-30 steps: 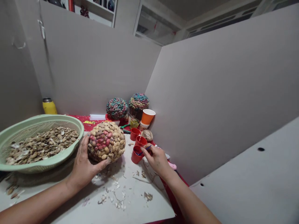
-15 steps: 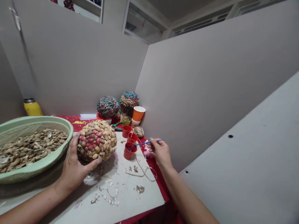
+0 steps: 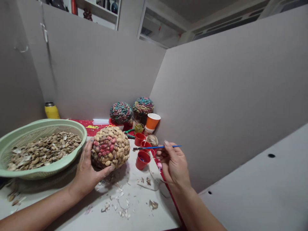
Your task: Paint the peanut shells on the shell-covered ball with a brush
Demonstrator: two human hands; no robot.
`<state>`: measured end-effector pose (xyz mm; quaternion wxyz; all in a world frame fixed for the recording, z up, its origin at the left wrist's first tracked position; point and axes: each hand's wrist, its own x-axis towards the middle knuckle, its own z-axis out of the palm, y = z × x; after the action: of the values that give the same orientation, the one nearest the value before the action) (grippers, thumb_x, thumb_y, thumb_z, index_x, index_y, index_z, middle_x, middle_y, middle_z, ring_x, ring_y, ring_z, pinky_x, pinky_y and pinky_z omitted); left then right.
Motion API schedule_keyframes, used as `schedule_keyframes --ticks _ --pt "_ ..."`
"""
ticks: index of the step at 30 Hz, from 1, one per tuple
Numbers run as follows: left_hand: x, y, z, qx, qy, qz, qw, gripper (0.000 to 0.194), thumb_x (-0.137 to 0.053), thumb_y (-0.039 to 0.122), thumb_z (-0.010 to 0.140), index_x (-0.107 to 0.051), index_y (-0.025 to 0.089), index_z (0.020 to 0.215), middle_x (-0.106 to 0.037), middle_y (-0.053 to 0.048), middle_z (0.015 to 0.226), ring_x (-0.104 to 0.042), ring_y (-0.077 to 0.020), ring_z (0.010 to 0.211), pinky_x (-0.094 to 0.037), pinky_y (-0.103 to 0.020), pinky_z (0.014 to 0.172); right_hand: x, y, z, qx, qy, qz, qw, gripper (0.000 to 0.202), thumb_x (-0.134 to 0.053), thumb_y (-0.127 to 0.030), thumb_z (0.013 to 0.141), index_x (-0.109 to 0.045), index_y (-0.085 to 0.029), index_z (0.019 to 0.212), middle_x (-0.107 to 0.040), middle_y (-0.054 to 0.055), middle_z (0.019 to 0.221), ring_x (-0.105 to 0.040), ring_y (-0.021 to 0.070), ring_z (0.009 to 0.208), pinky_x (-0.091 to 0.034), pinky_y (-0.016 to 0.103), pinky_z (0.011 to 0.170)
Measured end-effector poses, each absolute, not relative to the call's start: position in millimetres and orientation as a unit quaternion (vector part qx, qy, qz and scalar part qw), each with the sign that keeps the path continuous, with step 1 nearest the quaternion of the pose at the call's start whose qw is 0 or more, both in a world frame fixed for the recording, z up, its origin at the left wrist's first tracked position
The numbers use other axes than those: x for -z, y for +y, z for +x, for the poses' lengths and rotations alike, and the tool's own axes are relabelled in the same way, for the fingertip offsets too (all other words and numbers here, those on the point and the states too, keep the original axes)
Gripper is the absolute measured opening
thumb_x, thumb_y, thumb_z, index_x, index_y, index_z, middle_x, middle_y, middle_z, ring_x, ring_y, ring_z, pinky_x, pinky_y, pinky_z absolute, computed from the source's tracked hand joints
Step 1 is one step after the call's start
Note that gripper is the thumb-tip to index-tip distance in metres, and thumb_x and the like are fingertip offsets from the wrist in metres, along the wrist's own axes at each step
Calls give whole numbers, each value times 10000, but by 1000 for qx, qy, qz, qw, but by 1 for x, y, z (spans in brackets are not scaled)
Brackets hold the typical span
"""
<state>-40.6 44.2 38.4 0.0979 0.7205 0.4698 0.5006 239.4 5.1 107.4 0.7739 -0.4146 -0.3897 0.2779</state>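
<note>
A ball covered in peanut shells (image 3: 120, 147) rests on the white board, mostly tan with a patch of red-painted shells facing me. My left hand (image 3: 88, 171) grips its left and lower side, thumb along the bottom. Pinched between the fingers of my right hand (image 3: 174, 163) is a paintbrush (image 3: 154, 147) with a blue handle, its dark bristles pointing left toward the ball but apart from it. Below the brush stands a red cup (image 3: 142, 161) with dark blue-purple liquid inside. Two more red cups (image 3: 139, 139) stand behind it, one partly hidden by the brush.
A green basket (image 3: 81, 146) of empty shells stands at left, a yellow bottle (image 3: 52, 111) behind it. Two painted shell balls (image 3: 121, 112), an orange cup (image 3: 153, 121) and a twine ball (image 3: 152, 140) sit toward the back corner. Shell scraps litter the board (image 3: 141, 221). Grey partitions enclose the table.
The paintbrush has come up out of the nearest red cup, and its tip has moved left toward the shell ball. My left hand keeps its hold. The view has turned slightly left.
</note>
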Motion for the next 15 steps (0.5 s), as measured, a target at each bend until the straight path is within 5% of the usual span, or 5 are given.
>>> schedule_keyframes --ticks 4,8,15 --pt "-36 44 -40 -507 464 719 101 1066 -815 515 777 -198 254 1607 -376 -235 1633 -379 -460 1512 -318 -689 1212 -114 -4 205 -272 -425 -379 776 346 -850 -476 794 -641 -202 765 -747 -18 684 -676 110 502 -577 214 509" --pt "-37 44 -40 -509 452 726 96 1063 -809 485 797 -166 285 1619 -381 -210 1638 -375 -448 1518 -324 -689 1212 -108 -12 189 -108 -552 -329 759 126 -729 -259 942 -694 -209 832 -784 7 774 -734 140 603 -612 258 594" --pt "-36 44 -41 -510 446 730 90 1077 -823 461 796 -159 280 1624 -393 -225 1628 -387 -453 1507 -331 -702 1198 -100 -21 200 99 -746 -236 614 95 -619 -117 970 -681 -186 990 -791 72 819 -778 199 751 -654 355 693"
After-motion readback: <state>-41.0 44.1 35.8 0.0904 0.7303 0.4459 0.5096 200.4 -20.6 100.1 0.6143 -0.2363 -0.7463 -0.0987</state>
